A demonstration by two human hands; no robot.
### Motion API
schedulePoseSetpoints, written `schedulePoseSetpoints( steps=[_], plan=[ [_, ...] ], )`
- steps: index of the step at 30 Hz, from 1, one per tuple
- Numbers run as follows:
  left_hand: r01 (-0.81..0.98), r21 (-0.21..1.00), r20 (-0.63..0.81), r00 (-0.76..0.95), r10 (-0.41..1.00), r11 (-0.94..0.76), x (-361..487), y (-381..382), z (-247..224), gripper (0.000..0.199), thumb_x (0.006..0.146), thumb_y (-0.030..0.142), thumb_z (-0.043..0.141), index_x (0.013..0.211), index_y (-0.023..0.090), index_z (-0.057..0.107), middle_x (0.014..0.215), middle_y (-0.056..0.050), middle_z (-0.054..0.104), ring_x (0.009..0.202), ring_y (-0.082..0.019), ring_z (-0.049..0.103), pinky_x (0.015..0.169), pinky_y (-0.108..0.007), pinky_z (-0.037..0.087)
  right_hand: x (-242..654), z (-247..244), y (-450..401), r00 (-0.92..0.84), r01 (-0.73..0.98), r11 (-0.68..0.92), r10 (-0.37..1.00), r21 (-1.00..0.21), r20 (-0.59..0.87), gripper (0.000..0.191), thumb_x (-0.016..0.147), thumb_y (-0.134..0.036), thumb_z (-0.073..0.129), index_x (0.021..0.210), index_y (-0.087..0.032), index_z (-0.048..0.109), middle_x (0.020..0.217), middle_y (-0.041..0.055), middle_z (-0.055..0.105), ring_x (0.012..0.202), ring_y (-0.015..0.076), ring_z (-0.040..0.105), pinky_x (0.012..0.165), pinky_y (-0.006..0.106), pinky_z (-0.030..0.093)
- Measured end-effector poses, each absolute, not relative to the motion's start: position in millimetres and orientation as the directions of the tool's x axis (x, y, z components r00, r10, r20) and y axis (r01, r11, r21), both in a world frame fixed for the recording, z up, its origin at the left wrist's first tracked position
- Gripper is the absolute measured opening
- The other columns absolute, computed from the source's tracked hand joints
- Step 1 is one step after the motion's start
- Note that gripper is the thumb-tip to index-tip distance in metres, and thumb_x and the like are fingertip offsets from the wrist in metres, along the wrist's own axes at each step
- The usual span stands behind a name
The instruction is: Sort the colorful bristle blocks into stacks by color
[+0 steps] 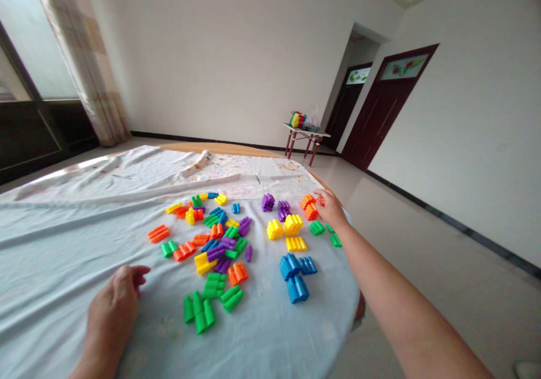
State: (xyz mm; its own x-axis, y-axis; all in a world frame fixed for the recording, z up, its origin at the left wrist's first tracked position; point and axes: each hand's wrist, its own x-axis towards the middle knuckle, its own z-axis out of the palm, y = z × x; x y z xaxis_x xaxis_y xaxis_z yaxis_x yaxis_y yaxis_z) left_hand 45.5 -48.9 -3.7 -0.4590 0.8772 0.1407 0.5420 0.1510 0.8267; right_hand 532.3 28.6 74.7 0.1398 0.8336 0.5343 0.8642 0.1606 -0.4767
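Observation:
My right hand (330, 209) reaches to the table's right side, its fingers closed on an orange block (320, 201) beside an orange cluster (310, 206). Nearby lie purple clusters (268, 202), yellow clusters (293, 225), green pieces (316, 228) and blue clusters (296, 280), grouped by colour. My left hand (116, 300) rests over the cloth at the lower left, fingers loosely curled and apart, holding nothing. To its right spreads a mixed heap of orange, green, purple, yellow and blue blocks (217, 249).
A pale cloth (63, 244) covers the round table, its wooden edge (224, 148) showing at the back. Farther off stand a small table (313, 132) with a colourful bag (297, 120), dark red doors (391, 106) and a curtain (80, 58).

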Motion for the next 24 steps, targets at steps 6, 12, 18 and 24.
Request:
schedulePoseSetpoints(
  steps=[6, 12, 18, 24],
  plan=[
    [0.507, 0.850, 0.107, -0.431, 0.896, 0.143, 55.8, -59.4, 13.6, 0.043, 0.079, 0.043, 0.025, 0.080, 0.018, 0.060, 0.067, -0.003, 0.056, 0.067, -0.019, 0.051, 0.063, -0.028, 0.038, 423.2, 99.2, -33.6, -0.086, 0.721, 0.515, 0.730, -0.463, 0.678, 0.027, 0.081, -0.013, 0.048, 0.104, -0.020, 0.062, 0.105, 0.0073, 0.062, 0.094, 0.0171, 0.059, 0.084, 0.032, 0.049],
    [0.451, 0.884, 0.097, -0.432, 0.896, 0.121, 56.7, -63.9, 16.1, 0.043, 0.079, 0.043, 0.026, 0.080, 0.017, 0.060, 0.067, -0.003, 0.056, 0.066, -0.018, 0.051, 0.062, -0.028, 0.038, 334.4, 68.5, -80.3, -0.343, 0.762, 0.440, 0.897, -0.475, 0.280, 0.017, 0.081, -0.019, 0.057, 0.096, -0.019, 0.065, 0.089, 0.0040, 0.065, 0.083, 0.0150, 0.061, 0.077, 0.026, 0.046],
    [0.430, 0.896, 0.090, -0.425, 0.901, 0.113, 54.8, -64.3, 14.4, 0.044, 0.080, 0.044, 0.026, 0.081, 0.017, 0.060, 0.068, -0.003, 0.056, 0.067, -0.018, 0.051, 0.064, -0.028, 0.039, 323.7, 37.1, -84.7, -0.298, 0.868, 0.334, 0.942, -0.366, 0.153, 0.017, 0.080, -0.022, 0.058, 0.095, -0.021, 0.064, 0.091, 0.0036, 0.063, 0.089, 0.0169, 0.059, 0.077, 0.025, 0.045],
    [0.431, 0.894, 0.081, -0.417, 0.905, 0.119, 54.0, -64.7, 15.8, 0.042, 0.080, 0.042, 0.026, 0.081, 0.018, 0.060, 0.068, -0.002, 0.057, 0.067, -0.018, 0.052, 0.064, -0.028, 0.039, 323.5, 29.4, -84.1, -0.266, 0.797, 0.334, 0.942, -0.504, 0.204, 0.021, 0.079, -0.017, 0.057, 0.099, -0.021, 0.064, 0.094, 0.0031, 0.063, 0.085, 0.0134, 0.060, 0.077, 0.022, 0.045]
  ],
)
